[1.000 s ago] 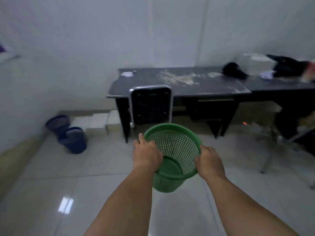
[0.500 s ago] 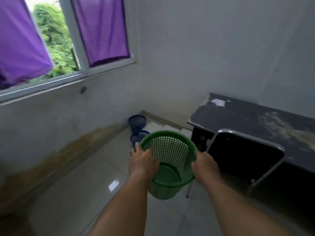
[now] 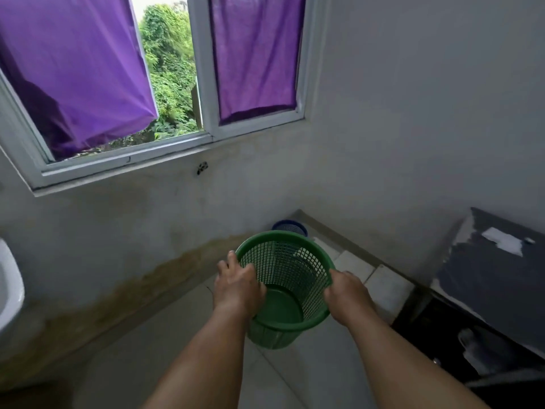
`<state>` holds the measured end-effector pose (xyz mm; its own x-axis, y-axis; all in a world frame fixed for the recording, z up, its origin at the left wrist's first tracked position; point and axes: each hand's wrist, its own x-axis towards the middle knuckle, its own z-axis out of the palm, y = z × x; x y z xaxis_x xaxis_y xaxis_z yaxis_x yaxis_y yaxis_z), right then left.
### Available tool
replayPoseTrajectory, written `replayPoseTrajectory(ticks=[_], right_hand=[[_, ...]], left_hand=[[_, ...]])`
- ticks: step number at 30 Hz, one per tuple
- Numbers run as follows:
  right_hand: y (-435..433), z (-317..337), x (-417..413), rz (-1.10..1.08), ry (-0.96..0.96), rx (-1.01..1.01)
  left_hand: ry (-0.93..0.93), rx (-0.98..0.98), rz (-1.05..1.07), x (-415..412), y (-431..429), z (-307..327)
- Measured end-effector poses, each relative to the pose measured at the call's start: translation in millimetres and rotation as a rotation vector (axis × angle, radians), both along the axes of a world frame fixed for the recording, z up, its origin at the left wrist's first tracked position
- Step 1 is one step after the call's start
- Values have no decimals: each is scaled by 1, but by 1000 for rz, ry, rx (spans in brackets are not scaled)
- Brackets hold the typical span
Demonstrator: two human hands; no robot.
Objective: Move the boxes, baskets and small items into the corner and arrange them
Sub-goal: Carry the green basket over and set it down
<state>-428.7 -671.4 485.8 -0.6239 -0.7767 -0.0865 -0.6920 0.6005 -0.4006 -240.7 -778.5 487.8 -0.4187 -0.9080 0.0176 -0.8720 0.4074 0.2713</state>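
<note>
Both hands, left hand (image 3: 237, 286) and right hand (image 3: 345, 293), have fingers clamped on the green basket (image 3: 290, 302) rim, carried above the floor. A blue basket (image 3: 290, 228) sits in the floor's corner; the green one is not yet placed.

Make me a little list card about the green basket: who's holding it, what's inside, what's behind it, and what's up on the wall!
held thing: green basket, off the floor
left hand: grip on the basket's left rim
right hand: grip on the right rim
inside: nothing
behind it: blue basket on the floor in the corner
on the wall: window with purple curtains
to the right: dark desk
</note>
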Motion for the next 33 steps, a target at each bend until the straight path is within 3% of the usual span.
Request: replayPoseTrajectory(ticks=[9, 21, 25, 33], right_hand=[[-179, -10, -36, -7, -18, 44], [-411, -62, -138, 21, -132, 112], [-482, -82, -163, -13, -154, 155], [-565, -187, -179, -254, -211, 294]], left_hand=[[-108, 113, -55, -29, -182, -1], [-127, 348, -26, -133, -422, -38], [-180, 476, -80, -163, -507, -70], [-156, 712, -176, -225, -629, -165]])
